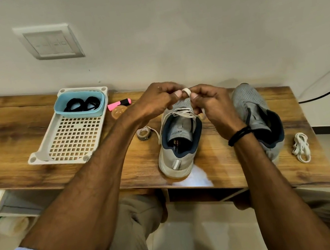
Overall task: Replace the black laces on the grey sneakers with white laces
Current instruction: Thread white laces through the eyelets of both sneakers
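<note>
Lace (pixel 186 90) pinched between left hand (pixel 156 100), right hand (pixel 210 104) above sneaker (pixel 180 141).

Both hands, left hand (pixel 153 100) and right hand (pixel 210 104), pinch a white lace (pixel 186 91) above the left grey sneaker (pixel 178 142); black laces (pixel 82 105) lie in the far-left blue tub (pixel 100 104).

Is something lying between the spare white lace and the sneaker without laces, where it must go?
Nothing visible does. The spare white lace lies on the table just beside the unlaced sneaker. The left hand and right hand pinch a second lace.
</note>
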Tool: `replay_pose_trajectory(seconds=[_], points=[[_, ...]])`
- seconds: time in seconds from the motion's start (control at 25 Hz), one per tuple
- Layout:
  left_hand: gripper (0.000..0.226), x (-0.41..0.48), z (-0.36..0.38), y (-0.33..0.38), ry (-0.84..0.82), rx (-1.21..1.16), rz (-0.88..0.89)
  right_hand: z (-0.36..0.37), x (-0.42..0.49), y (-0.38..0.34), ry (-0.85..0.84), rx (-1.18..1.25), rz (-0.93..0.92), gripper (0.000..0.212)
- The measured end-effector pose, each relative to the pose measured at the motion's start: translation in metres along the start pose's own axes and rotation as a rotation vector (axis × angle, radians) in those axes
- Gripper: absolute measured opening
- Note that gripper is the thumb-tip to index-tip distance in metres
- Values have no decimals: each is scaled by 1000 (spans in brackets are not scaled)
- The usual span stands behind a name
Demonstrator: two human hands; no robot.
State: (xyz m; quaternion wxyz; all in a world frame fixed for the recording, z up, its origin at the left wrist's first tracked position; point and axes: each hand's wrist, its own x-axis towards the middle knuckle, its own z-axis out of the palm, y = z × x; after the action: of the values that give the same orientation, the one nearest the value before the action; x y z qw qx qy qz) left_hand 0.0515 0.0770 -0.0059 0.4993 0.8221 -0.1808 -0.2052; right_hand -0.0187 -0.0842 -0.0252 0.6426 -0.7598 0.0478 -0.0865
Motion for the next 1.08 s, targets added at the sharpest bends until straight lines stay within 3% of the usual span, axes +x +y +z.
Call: replay_pose_trajectory(seconds=[0.12, 0.24, 0.32, 0.4, 0.48, 0.64, 0.8, 0.92, 1.0, 1.08], points=[[26, -2, -8, -1, 23, 45, -33, -3, 5, 2, 97, 53, 81, 18], [32, -2, -12, -1, 95, -13, -40, -4, 8, 9, 168, -231, 81, 14], [32, -3, -12, 2, 31, -73, -51, 1, 2, 6, 82, -366, -1, 24], [29, -4, -10, 5, -39, -92, -85, 11, -1, 0, -7, -221, -51, 28], [27, -4, -12, 6, -11, -53, -130, 19, -1, -4, 0, -64, -39, 16], [12, -6, -25, -1, 93, -63, -136, 17, 2, -1, 151, -139, -2, 8], [21, -3, -22, -1, 92, -189, -81, 21, -1, -4, 23, -75, 54, 17], [26, 1, -20, 1, 183, -271, -66, 25, 0, -1, 76, -76, 61, 11], [19, 3, -21, -6, 208, -154, -130, 24, 2, 0, 155, 30, 89, 10], [23, 4, -22, -16, 146, 139, -254, 20, 4, -4, 232, 176, 99, 11]])
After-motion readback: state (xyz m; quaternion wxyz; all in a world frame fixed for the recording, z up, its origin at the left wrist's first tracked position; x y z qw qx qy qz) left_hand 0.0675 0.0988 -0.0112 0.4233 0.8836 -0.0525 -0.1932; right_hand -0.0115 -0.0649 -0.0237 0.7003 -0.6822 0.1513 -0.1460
